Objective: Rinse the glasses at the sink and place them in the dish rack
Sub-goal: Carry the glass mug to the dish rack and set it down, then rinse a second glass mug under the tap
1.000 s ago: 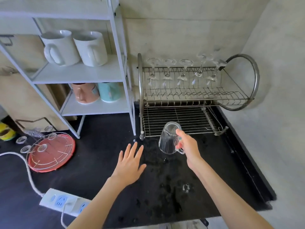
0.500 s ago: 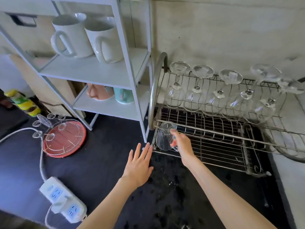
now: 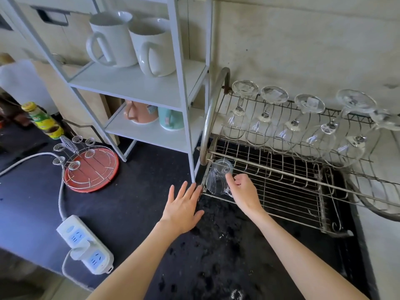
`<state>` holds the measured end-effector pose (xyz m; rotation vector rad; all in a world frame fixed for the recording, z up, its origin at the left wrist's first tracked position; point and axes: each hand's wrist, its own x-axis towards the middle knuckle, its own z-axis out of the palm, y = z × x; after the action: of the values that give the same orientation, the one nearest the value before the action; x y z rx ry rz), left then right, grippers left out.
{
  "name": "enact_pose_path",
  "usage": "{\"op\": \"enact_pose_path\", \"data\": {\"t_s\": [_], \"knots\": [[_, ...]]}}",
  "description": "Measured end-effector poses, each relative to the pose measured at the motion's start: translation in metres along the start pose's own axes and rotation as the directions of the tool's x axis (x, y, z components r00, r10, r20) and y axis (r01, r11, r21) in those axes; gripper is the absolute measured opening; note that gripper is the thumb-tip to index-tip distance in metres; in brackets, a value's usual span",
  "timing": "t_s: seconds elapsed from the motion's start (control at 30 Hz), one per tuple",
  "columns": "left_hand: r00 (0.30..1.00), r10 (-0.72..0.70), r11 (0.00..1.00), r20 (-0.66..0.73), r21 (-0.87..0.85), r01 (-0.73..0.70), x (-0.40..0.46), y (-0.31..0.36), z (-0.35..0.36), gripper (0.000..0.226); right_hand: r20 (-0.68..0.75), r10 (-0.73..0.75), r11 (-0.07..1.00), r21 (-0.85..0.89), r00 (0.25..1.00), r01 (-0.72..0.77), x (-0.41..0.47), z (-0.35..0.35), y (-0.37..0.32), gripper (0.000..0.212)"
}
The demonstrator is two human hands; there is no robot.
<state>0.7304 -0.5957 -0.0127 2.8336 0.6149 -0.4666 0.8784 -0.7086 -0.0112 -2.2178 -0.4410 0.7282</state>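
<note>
My left hand (image 3: 184, 207) lay flat with fingers spread on the wet desk (image 3: 134, 204) while my right hand (image 3: 243, 191) gripped the upturned glass (image 3: 217, 179) at the lower dish rack (image 3: 281, 191), best released only once seated squarely below the wine glasses (image 3: 287, 126).

A dark counter (image 3: 134, 204) runs along a pale, stained wall (image 3: 303, 40), its surface speckled with wet spots towards the right. A white metal shelf unit (image 3: 138, 83) stands on the counter at the back, with two white mugs (image 3: 129, 40) on its upper shelf and a pink cup (image 3: 139, 112) and a teal cup (image 3: 171, 119) below. Left of it lie a round red tray (image 3: 93, 169) with wire loops, a bottle (image 3: 43, 120) and a white power strip (image 3: 84, 243) with its cable. Soft, even light falls across the wall.
</note>
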Motion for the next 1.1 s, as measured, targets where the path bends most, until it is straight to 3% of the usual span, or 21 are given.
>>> {"op": "enact_pose_path", "data": {"t_s": [0.2,0.33,0.57,0.67,0.9,1.1], "knots": [[0.991,-0.025,0.999,-0.135,-0.050,0.018,-0.056,0.003,0.007,0.066,-0.037,-0.213,0.901,-0.394,0.976,0.182,-0.052,0.000,0.003,0.063],[0.986,-0.032,0.999,-0.164,-0.033,0.027,-0.115,-0.010,0.032,0.061,0.019,-0.280,0.827,-0.503,0.960,0.252,-0.104,0.024,0.006,0.065],[0.952,-0.186,0.980,-0.244,-0.119,0.161,-0.243,-0.052,0.073,0.061,0.156,-0.364,0.762,-0.516,0.918,0.390,-0.230,0.110,0.007,0.063],[0.947,-0.274,0.959,-0.169,-0.125,0.256,-0.308,-0.083,0.094,0.060,0.270,-0.391,0.732,-0.488,0.880,0.476,-0.285,0.158,0.005,0.063],[0.847,-0.493,0.862,-0.199,-0.244,0.444,-0.427,-0.158,0.118,0.059,0.460,-0.522,0.619,-0.375,0.718,0.690,-0.347,0.258,-0.055,0.063],[0.699,-0.697,0.701,-0.160,-0.358,0.617,-0.488,-0.222,0.136,0.066,0.612,-0.564,0.489,-0.294,0.555,0.821,-0.362,0.339,-0.124,0.063]]}}
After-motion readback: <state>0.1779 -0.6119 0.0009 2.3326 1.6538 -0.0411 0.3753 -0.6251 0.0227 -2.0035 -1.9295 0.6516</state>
